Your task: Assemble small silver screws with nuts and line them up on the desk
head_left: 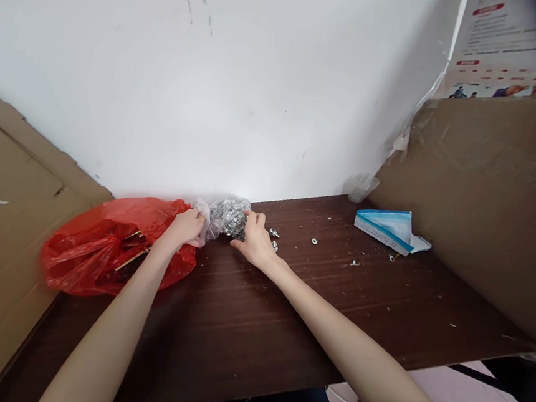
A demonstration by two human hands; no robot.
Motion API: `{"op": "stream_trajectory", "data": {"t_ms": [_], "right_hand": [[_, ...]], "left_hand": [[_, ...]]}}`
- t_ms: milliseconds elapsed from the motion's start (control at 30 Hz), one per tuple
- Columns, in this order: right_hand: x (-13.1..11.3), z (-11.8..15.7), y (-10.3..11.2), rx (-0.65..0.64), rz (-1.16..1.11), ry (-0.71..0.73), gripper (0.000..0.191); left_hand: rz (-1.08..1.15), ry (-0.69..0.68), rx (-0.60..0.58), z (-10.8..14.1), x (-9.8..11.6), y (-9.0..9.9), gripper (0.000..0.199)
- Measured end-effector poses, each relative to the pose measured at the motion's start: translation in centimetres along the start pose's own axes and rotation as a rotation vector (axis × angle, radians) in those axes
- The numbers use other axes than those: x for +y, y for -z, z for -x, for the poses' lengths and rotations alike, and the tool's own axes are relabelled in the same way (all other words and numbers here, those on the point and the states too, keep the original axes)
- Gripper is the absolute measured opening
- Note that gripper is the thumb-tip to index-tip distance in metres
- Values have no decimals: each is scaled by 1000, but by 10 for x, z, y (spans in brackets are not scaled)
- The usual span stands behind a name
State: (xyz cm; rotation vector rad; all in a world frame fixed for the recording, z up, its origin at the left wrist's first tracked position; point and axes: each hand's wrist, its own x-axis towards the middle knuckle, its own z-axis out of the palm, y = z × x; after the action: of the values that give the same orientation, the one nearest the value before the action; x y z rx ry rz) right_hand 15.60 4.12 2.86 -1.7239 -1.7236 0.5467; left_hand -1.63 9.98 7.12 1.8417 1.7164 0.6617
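Note:
A clear plastic bag [230,215] full of small shiny metal parts lies against the wall at the back of the dark wooden table [220,322]. My left hand [188,226] is closed on the gathered whitish end of this bag. Against the bag's right side rests my right hand [257,241], its fingers apart and curved along the plastic. Just right of that hand lie a few loose metal pieces [274,233]. Beside my left forearm sits a red plastic bag [100,242] with brass-coloured long pieces showing in its opening.
A blue-and-white folded packet [387,229] lies at the right, with a small clear plastic cup [361,187] behind it. Small metal bits, including a ring-shaped piece [314,241], are scattered on the table. Cardboard walls stand at left [6,234] and right [484,201].

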Motion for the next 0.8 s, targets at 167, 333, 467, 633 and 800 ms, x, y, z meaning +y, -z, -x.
{"op": "stream_trajectory", "data": {"t_ms": [167,333,467,633,800], "right_hand": [[10,-16,2,58,64,52,55],[11,-18,2,70,92,56,56],[14,-8,4,81,114,111,53],[24,13,6,104,36,179,45],[30,29,5,121,-59,226,38]], "left_hand": [[94,73,-121,21,-9,0,22],[-114,-331,-4,7,-29,-12,19],[-282,-523,103,-3,-47,-17,15],[-349,-455,30,-9,-59,-15,16],[-301,-445,-1,-12,-63,-12,9]]}}
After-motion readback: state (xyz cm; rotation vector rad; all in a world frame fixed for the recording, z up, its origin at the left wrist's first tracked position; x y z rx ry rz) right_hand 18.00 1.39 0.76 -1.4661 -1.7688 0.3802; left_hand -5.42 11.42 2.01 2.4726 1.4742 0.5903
